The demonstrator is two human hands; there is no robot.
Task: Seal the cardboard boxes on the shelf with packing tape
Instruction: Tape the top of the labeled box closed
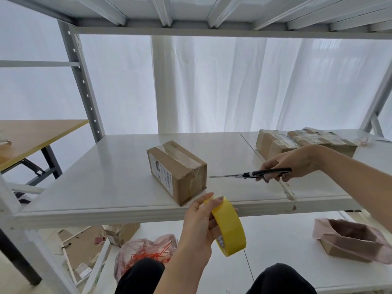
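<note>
Our left hand (197, 225) grips a roll of yellow packing tape (230, 228) just below the front edge of the white shelf (106, 166), with our fingers curled over its rim. Our right hand (292, 162) holds black-handled scissors (254, 174) level above the shelf, blades together and pointing left, the tip just beside the right end of a cardboard box (178, 172). That box sits near the shelf's front edge, with clear tape along its top and a white label on its left face. Two more taped boxes (273, 143) lie side by side at the back right.
</note>
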